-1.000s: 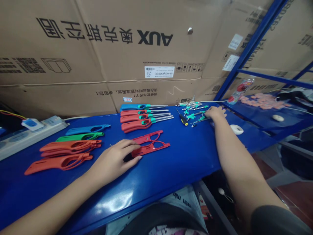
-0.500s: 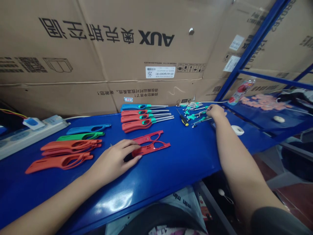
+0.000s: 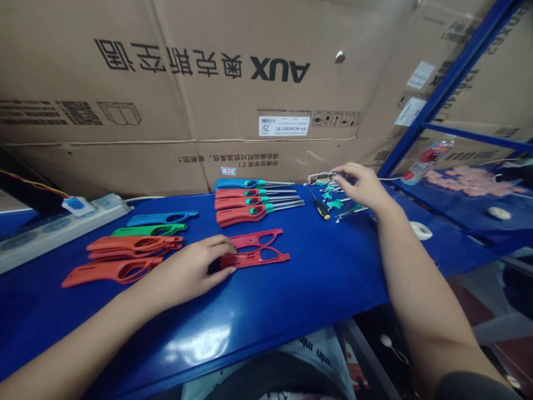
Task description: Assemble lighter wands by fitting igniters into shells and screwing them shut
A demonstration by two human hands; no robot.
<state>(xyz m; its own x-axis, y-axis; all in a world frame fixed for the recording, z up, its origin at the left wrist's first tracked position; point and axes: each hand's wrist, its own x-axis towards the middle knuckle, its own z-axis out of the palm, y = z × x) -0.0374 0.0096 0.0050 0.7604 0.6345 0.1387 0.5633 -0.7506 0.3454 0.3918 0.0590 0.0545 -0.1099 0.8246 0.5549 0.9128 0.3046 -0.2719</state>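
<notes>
Left hand (image 3: 204,260): fingers and thumb set apart about the left ends of two flat red plastic half-shells (image 3: 255,258), lying on the glossy blue table (image 3: 300,303); firmness of grip, I cannot tell. Right hand (image 3: 361,184): fingers bent down at the back of a pile of turquoise-and-metal rod parts (image 3: 335,204); any pinch, hidden from me. Change: shifted from the pile's right side, bringing different pieces within reach. Black-and-yellow screwdriver (image 3: 322,210): beside the pile. Room: between the forearms, to the near edge; brown cardboard wall (image 3: 233,119) bounds the back.
</notes>
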